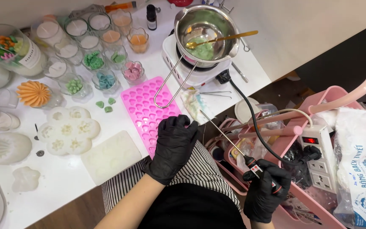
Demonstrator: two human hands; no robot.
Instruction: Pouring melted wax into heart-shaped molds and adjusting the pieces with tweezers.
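My right hand (267, 190), in a black glove, has its fingers wrapped tight around the black handle of a probe thermometer (250, 163). Its thin steel needle runs up and left, and its tip ends over the edge of the white bench (276, 25), close to a crumpled, stained tissue (193, 104). The thermometer hangs off the bench, above my lap.

My left hand (173, 146), gloved the same, lies flat with its fingers loosely together on the lower corner of a pink mould (147, 110), a soft-looking rubbery sheet dimpled with rows of small hearts. It lies at the bench's near edge.

Beyond the mould a shiny steel pot (204, 29) sits on a small white hotplate (200, 70), with pale green wax pooled in the bottom and a gold spoon (221, 39) resting across its rim. The pot's wire handle reaches down over the mould. A black cord (250, 110) runs from the hotplate to a white power strip (320, 157) on a pink cart (318, 106) at my right.

To the left stand clear glass cups (90, 42) of white, peach and green wax, an orange ribbed candle (33, 93), frosted white flower-shaped moulds (68, 129) and a small dark bottle (151, 17). My striped apron (200, 169) covers my lap above a brown floor.
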